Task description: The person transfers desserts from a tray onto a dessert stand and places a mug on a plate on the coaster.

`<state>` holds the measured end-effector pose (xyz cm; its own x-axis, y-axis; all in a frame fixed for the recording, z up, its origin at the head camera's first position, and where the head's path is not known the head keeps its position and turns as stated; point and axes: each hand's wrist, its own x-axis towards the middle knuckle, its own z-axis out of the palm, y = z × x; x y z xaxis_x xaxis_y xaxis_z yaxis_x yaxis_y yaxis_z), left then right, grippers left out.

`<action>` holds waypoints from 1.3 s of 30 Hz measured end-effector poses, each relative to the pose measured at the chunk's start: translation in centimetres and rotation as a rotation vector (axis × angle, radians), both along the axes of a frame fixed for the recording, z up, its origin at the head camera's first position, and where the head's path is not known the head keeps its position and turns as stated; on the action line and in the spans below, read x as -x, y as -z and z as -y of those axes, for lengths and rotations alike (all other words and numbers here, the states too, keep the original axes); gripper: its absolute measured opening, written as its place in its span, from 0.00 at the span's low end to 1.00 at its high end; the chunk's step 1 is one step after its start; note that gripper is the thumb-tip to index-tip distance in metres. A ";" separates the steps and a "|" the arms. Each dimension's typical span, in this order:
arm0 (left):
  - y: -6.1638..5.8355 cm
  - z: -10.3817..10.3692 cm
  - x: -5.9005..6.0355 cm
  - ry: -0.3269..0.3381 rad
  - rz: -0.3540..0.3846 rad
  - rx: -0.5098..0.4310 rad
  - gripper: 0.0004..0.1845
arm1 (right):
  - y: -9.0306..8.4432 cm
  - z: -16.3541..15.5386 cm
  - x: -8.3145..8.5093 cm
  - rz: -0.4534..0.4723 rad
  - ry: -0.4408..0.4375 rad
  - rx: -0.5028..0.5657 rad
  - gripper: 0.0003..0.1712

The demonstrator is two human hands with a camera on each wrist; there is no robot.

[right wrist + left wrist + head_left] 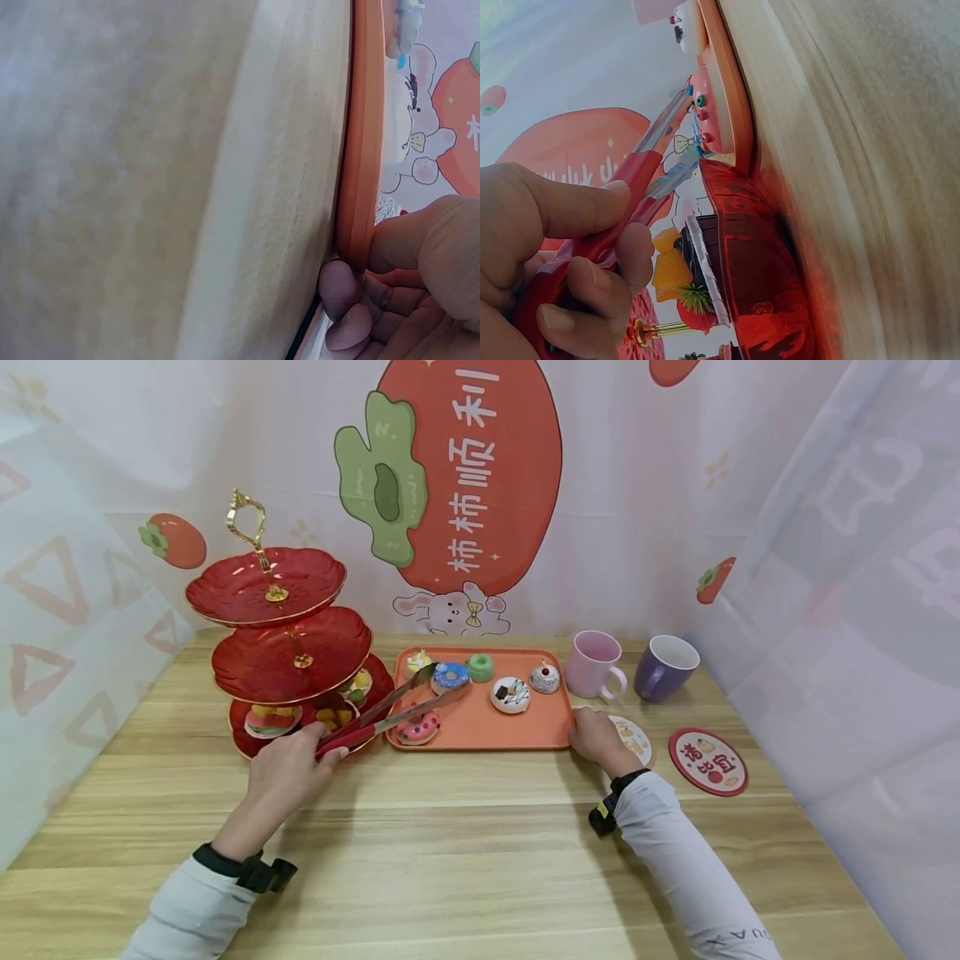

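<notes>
Seated at a wooden table (465,827), I grip a pair of red-handled tongs (390,710) in my left hand (288,772), fingers and thumb curled round the handles, as the left wrist view shows plainly. The metal arms of the tongs reach toward one o'clock from that hand, slightly parted, with their tips near a blue-iced doughnut (451,676) on the orange tray (525,731). Just under the tongs, at the tray's seven o'clock corner, lies a pink pastry with coloured dots (417,728).

My right hand (597,737) holds the tray's rim at its four o'clock corner; the right wrist view shows the thumb on top of the edge and the fingers curled beneath it.

Also on the tray: a green ring doughnut (480,667) at twelve o'clock, a white round pastry with a dark mark (510,694) near the centre, and a small cake topped with a cherry (544,677) at two o'clock.

At nine o'clock from the tray stands a three-tier red stand (247,593) with a gold handle; its lowest tier carries fruit-topped sweets. At three o'clock from the tray are a pink mug (594,664) and a purple mug (666,667), with a round red coaster (708,762) nearer me.
</notes>
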<state>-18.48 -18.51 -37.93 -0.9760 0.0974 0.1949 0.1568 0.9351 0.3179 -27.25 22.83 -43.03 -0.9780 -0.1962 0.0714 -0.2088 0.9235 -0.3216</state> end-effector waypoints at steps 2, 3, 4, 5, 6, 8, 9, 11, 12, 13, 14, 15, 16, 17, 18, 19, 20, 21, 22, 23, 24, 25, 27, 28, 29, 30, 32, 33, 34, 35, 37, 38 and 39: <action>0.1 0.1 0.0 0.005 -0.011 -0.007 0.14 | 0.0 0.0 0.0 0.003 0.001 0.000 0.08; 0.1 0.1 0.0 0.007 -0.014 -0.011 0.14 | 0.0 0.0 0.0 0.006 0.003 0.001 0.08; 0.1 0.1 0.0 0.010 -0.016 -0.015 0.14 | 0.0 -0.1 0.0 0.010 0.005 0.001 0.08; 0.0 0.1 -0.1 0.012 -0.019 -0.019 0.14 | 0.0 -0.1 0.0 0.012 0.010 0.001 0.08; 0.0 0.2 -0.1 0.012 -0.015 -0.022 0.14 | 0.1 -0.1 0.1 0.016 0.013 0.002 0.08; -0.1 0.2 -0.2 0.012 -0.010 -0.023 0.14 | 0.1 -0.1 0.1 0.021 0.010 0.001 0.08; -0.2 0.2 -0.2 0.013 -0.009 -0.024 0.14 | 0.1 -0.1 0.2 0.021 0.010 0.000 0.08; -0.3 0.3 -0.4 0.013 -0.012 -0.024 0.14 | 0.1 -0.1 0.2 0.019 0.007 -0.002 0.07; -0.3 0.3 -0.5 0.013 -0.016 -0.024 0.14 | 0.1 -0.1 0.2 0.020 0.005 -0.002 0.07; -0.4 0.4 -0.6 0.016 -0.021 -0.024 0.14 | 0.1 -0.1 0.2 0.018 0.007 -0.004 0.07; -0.5 0.4 -0.7 0.018 -0.028 -0.024 0.14 | 0.0 -0.1 0.2 0.015 0.009 -0.005 0.07; -0.5 0.4 -0.8 0.022 -0.037 -0.026 0.14 | 0.0 -0.1 0.1 0.010 0.009 -0.007 0.07; -0.6 0.5 -0.9 0.023 -0.046 -0.028 0.14 | -0.1 -0.1 0.1 0.011 0.009 -0.007 0.07; -0.6 0.5 -1.0 0.022 -0.054 -0.034 0.14 | -0.1 -0.1 0.1 0.013 0.011 -0.007 0.07; -0.7 0.5 -1.1 0.023 -0.060 -0.036 0.14 | -0.1 -0.1 0.1 0.016 0.011 -0.008 0.07; -0.9 0.5 -1.3 0.022 -0.063 -0.041 0.14 | -0.1 -0.1 0.1 0.019 0.012 -0.007 0.07; -1.0 0.5 -1.4 0.021 -0.066 -0.047 0.13 | -0.1 -0.1 0.2 0.023 0.012 -0.006 0.07; -1.1 0.4 -1.6 0.019 -0.064 -0.054 0.13 | -0.1 -0.1 0.2 0.026 0.013 -0.006 0.07; -1.3 0.4 -1.8 0.015 -0.058 -0.061 0.13 | -0.1 0.0 0.2 0.035 0.017 -0.004 0.07; -1.5 0.3 -2.0 0.015 -0.051 -0.067 0.12 | -0.1 -0.1 0.2 0.040 0.018 -0.003 0.07; -1.6 0.3 -2.2 0.015 -0.050 -0.069 0.12 | -0.1 -0.1 0.3 0.042 0.018 -0.002 0.07; -1.8 0.3 -2.4 0.015 -0.047 -0.076 0.12 | -0.1 -0.1 0.3 0.045 0.017 -0.001 0.07; -2.1 0.2 -2.8 0.015 -0.052 -0.080 0.12 | 0.0 -0.1 0.3 0.047 0.019 -0.002 0.07; -2.3 0.2 -2.9 0.016 -0.060 -0.080 0.12 | 0.1 -0.1 0.4 0.046 0.017 -0.001 0.07; -2.4 0.2 -3.1 0.018 -0.072 -0.077 0.12 | 0.1 -0.2 0.4 0.042 0.013 -0.004 0.07; -2.5 0.2 -3.2 0.019 -0.082 -0.075 0.12 | 0.1 -0.2 0.4 0.038 0.011 -0.005 0.07; -2.7 0.2 -3.5 0.022 -0.100 -0.069 0.12 | 0.1 -0.2 0.4 0.035 0.011 -0.007 0.07; -2.8 0.2 -3.6 0.024 -0.108 -0.065 0.12 | 0.1 -0.2 0.4 0.035 0.006 -0.005 0.07; -2.9 0.2 -3.7 0.025 -0.112 -0.061 0.12 | 0.1 -0.2 0.4 0.036 0.004 -0.005 0.07; -3.0 0.1 -3.8 0.024 -0.113 -0.060 0.12 | 0.1 -0.2 0.4 0.039 0.004 -0.004 0.08; -3.2 0.1 -4.1 0.023 -0.111 -0.061 0.12 | 0.0 -0.2 0.4 0.047 0.003 0.000 0.07; -3.3 0.0 -4.2 0.021 -0.104 -0.064 0.13 | 0.1 -0.2 0.4 0.050 0.001 0.003 0.08; -3.5 0.0 -4.3 0.020 -0.100 -0.067 0.13 | 0.1 -0.2 0.4 0.051 0.000 0.004 0.08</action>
<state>-14.19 -18.54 -34.48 -0.9494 0.0998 0.2979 0.2090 0.9085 0.3618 -27.60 23.03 -43.09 -0.9803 -0.1962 0.0219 -0.1920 0.9222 -0.3358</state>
